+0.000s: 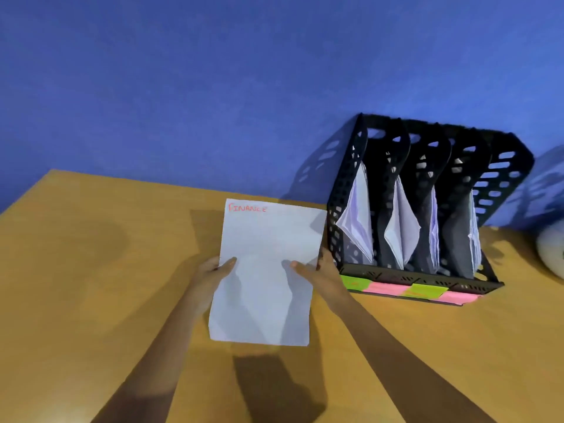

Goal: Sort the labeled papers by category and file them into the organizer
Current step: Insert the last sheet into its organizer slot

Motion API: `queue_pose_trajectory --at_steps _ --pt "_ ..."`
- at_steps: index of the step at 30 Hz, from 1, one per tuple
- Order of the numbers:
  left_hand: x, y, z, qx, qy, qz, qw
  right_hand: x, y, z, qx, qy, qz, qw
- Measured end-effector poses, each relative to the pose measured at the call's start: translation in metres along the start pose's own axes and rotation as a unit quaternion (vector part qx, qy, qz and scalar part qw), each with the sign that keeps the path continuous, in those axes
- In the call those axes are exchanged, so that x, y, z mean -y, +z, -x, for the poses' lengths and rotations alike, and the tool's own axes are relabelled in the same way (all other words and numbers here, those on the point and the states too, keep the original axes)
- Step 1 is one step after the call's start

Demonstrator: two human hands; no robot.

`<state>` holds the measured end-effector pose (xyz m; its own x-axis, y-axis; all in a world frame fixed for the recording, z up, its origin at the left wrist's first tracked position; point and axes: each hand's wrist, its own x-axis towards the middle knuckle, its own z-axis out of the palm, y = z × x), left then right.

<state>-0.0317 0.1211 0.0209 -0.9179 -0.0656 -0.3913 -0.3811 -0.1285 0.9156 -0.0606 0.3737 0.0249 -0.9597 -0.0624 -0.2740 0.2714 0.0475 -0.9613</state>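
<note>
White sheet of paper [265, 270], headed "FINANCE" in red at its top left corner, held between my two hands above the wooden desk [91, 270]. My left hand [213, 274] pinches the sheet's left edge, thumb lying on the front face; my right hand [317, 271] clamps the right edge the same way, thumb on top and the remaining fingers hidden behind the paper. Just beyond my right hand stands the black perforated file organizer [427, 206], with four upright compartments, each already containing white filed papers [357, 221]. Green and pink sticky labels [409, 290] alternate along its front lip; their writing is too blurred to read. Farther back, the organizer sits against the blue wall [213, 87], and a pale rounded object [551, 251] is cut off at the right edge.
</note>
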Motion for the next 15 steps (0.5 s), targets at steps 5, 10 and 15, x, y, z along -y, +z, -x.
queue_pose_trajectory --at_steps 5,10,15 --pt "-0.033 0.010 -0.004 0.014 0.009 -0.005 1.000 0.038 -0.003 0.012 -0.002 -0.059 0.038 0.998" --pt "-0.061 0.034 -0.009 -0.087 0.075 -0.028 0.993 0.059 -0.013 0.025 -0.101 -0.166 0.177 0.965" --pt "-0.119 0.078 -0.004 -0.115 0.095 0.026 0.989 0.079 -0.032 0.040 -0.111 -0.290 0.274 0.910"
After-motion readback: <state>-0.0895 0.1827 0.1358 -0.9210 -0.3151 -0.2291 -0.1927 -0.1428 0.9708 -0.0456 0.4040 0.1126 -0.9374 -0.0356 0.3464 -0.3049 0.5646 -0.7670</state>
